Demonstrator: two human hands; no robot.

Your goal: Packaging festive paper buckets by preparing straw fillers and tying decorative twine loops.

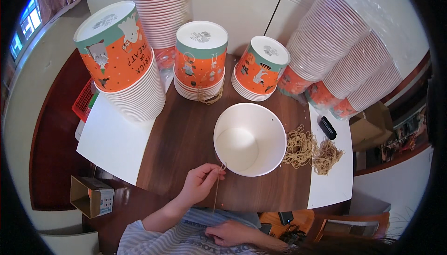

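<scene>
A white paper bucket stands mouth up in the middle of the table, a small dark hole showing in its inner wall. At its near left rim, my left hand is closed, thumb and fingers pinching a thin tan cord. A short end of the cord pokes up at the rim, and the rest runs straight down toward my lap. Low against my striped shirt lies my right hand, its fingers curled; whether they hold the cord's lower end is hidden. Whether the cord passes through the bucket wall cannot be made out.
Upside-down orange buckets stand in stacks along the back, one with cord loops at its base. Bagged bucket stacks lean at back right. Tangled cord bundles and a black object lie right. A cardboard box sits lower left.
</scene>
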